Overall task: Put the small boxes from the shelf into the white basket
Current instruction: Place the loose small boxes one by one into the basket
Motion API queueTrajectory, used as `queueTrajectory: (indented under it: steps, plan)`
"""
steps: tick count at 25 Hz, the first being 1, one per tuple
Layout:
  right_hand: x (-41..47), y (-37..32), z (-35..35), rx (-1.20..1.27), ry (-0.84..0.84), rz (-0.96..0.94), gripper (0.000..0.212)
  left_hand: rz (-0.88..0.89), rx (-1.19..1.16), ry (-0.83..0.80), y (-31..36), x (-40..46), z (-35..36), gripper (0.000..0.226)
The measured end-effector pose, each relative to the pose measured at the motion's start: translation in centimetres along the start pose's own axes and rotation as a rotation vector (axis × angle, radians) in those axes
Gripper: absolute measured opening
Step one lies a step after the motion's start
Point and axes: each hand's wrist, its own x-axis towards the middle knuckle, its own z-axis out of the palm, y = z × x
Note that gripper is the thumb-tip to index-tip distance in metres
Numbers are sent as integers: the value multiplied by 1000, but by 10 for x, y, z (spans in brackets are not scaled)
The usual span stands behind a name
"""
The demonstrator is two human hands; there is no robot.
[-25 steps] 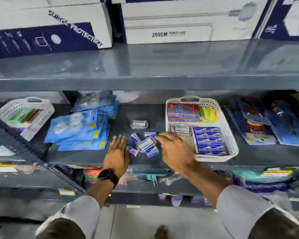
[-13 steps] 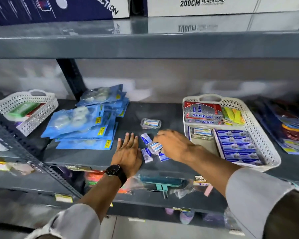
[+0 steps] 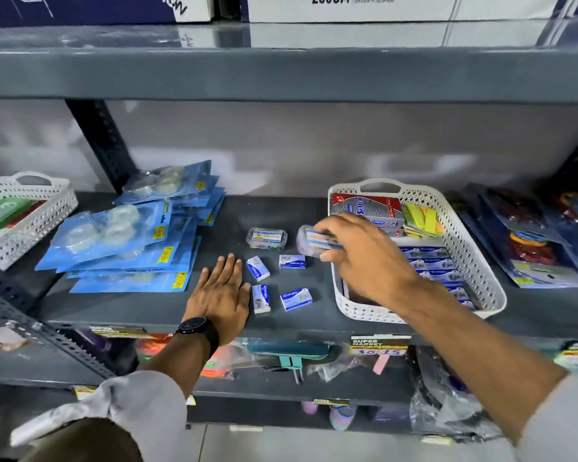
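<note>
Resting flat on the grey shelf (image 3: 141, 305) at about 7 o'clock from frame centre: left hand (image 3: 219, 296), palm down, fingers spread and extended, gripping nothing; black watch (image 3: 196, 326) on the wrist. Thumb side just beside one small blue-and-white box (image 3: 261, 298); contact cannot be confirmed.

Raised at 3 o'clock from centre: right hand (image 3: 357, 258), fingers curled around a clear plastic case (image 3: 309, 241) with a coloured label, held off the shelf just left of the white basket (image 3: 477, 285) rim. Outline of the case blurred.

Lying loose on the shelf between the two hands: three more small boxes, one (image 3: 257, 268) at 12 o'clock of the left fingertips, one (image 3: 292, 261) to its right, one (image 3: 296, 299) nearest the basket's front corner. Second clear case (image 3: 266, 238) behind them, untouched.

Noted inside the basket: a red-and-silver carton (image 3: 367, 208) at the rear, yellow-green packets (image 3: 421, 220) beside it, a row of blue-and-white boxes (image 3: 431, 265) along the right side.

Stacked at 9 o'clock: blue tape packs (image 3: 127, 241). Another white basket (image 3: 27, 215) at far left.
</note>
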Motion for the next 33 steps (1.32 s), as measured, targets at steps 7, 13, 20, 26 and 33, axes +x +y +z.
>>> queueTrajectory:
  steps: [7, 13, 20, 26, 33]
  plan:
    - [-22, 58, 0, -113, -248, 352, 46, 3, 23, 43, -3, 2, 7, 83]
    - [-13, 67, 25, -167, -183, 342, 46, -7, 26, 35, -1, 0, 4, 78]
    - [-10, 64, 25, -162, -181, 345, 38, 3, 38, 34, 2, -2, 1, 79]
    - [67, 2, 50, -198, -72, -121, 67, -10, 25, 37, 3, -2, -2, 75]
    - [121, -32, 115, -233, -427, -180, 60, 6, 26, 40, 5, 0, -5, 69]
